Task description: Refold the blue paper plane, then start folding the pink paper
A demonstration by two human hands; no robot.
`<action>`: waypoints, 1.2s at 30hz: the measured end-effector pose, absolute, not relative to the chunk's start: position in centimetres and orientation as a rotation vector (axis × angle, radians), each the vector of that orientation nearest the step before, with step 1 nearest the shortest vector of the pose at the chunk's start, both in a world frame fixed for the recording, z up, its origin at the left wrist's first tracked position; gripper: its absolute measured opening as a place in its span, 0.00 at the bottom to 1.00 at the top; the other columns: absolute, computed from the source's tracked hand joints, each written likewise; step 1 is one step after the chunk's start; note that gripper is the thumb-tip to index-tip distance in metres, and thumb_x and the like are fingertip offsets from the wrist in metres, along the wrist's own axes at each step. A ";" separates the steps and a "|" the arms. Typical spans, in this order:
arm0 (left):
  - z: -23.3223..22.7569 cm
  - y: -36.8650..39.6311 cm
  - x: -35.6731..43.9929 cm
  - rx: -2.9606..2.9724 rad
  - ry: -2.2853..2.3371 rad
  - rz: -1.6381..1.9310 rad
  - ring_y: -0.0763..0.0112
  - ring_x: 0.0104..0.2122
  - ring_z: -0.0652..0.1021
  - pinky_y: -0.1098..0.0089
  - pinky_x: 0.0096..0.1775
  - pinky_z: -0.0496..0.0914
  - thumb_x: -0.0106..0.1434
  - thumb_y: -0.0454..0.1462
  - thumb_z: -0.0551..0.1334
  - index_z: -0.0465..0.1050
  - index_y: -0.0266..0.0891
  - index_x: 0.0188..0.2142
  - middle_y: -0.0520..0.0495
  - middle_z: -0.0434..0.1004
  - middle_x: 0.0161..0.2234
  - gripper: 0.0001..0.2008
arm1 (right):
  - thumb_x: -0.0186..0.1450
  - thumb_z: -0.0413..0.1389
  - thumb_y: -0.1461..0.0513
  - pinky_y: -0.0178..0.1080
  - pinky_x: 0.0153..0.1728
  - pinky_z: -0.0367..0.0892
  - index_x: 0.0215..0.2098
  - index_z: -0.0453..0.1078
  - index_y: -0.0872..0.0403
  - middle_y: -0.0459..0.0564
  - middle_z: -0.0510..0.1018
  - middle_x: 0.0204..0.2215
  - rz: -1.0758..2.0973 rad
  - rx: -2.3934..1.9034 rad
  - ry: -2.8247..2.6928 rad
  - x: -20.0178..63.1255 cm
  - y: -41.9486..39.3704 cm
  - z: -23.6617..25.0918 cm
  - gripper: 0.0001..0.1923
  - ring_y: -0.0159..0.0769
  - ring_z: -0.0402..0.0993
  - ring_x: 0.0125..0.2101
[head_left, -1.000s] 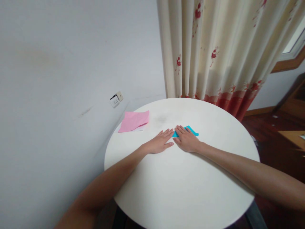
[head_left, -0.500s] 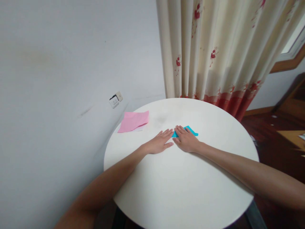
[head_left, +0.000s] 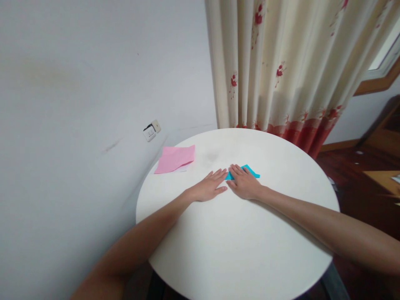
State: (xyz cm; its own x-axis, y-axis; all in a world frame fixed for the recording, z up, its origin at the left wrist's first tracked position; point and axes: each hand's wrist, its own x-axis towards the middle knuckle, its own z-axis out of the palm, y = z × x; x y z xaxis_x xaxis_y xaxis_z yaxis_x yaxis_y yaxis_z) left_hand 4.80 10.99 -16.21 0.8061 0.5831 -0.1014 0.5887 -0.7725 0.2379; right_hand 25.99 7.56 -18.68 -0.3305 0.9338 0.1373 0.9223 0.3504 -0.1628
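Note:
A piece of folded blue paper (head_left: 251, 171) lies on the round white table (head_left: 237, 241), partly covered by my hands. My right hand (head_left: 244, 183) rests flat over it with the fingers stretched out. At the paper's left end, the fingertips of my left hand (head_left: 211, 186) touch or cover its edge; that hand is also flat, fingers spread. How the paper is folded beneath the right hand is hidden.
Pink sheets (head_left: 175, 158) lie at the table's back left, over a white sheet. A wall with a socket (head_left: 149, 133) borders the table on the left. Behind it hangs a floral curtain (head_left: 268, 75). A wooden surface (head_left: 383, 182) stands at the far right.

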 end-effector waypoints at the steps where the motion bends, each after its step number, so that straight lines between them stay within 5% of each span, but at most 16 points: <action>1: -16.2 11.0 4.8 2.734 0.906 -0.033 0.62 0.71 0.39 0.55 0.69 0.40 0.74 0.54 0.42 0.34 0.43 0.72 0.46 0.34 0.72 0.35 | 0.73 0.37 0.50 0.54 0.67 0.44 0.71 0.48 0.66 0.61 0.48 0.71 0.082 -1.678 -2.403 26.0 7.6 -18.7 0.36 0.49 0.41 0.70; 16: -15.9 10.4 5.0 2.775 0.949 -0.088 0.60 0.71 0.38 0.53 0.68 0.37 0.73 0.56 0.41 0.35 0.45 0.72 0.44 0.31 0.72 0.35 | 0.73 0.31 0.47 0.54 0.68 0.42 0.71 0.47 0.67 0.63 0.47 0.71 0.129 -1.759 -2.357 26.3 7.8 -18.6 0.39 0.50 0.39 0.71; 27: -15.9 10.2 5.1 2.782 0.962 -0.093 0.59 0.71 0.38 0.49 0.68 0.37 0.73 0.56 0.41 0.34 0.45 0.72 0.45 0.30 0.72 0.35 | 0.72 0.39 0.62 0.53 0.67 0.47 0.69 0.52 0.68 0.65 0.51 0.70 -0.020 -1.694 -2.356 26.4 7.8 -18.9 0.31 0.51 0.46 0.69; 36: -15.0 9.1 4.9 2.726 1.159 -0.242 0.57 0.71 0.37 0.49 0.68 0.38 0.70 0.60 0.40 0.33 0.37 0.72 0.41 0.28 0.72 0.42 | 0.74 0.36 0.54 0.54 0.67 0.47 0.70 0.50 0.68 0.64 0.51 0.70 0.006 -1.617 -2.442 26.1 7.7 -18.8 0.34 0.50 0.45 0.70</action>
State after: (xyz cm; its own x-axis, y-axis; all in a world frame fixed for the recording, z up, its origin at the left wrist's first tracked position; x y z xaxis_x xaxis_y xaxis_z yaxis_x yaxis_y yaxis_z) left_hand 4.91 9.12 -15.00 0.6848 0.6966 -0.2140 0.7241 -0.6835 0.0921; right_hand 26.12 7.71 -18.84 -0.3747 0.9107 0.1739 0.9098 0.3973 -0.1204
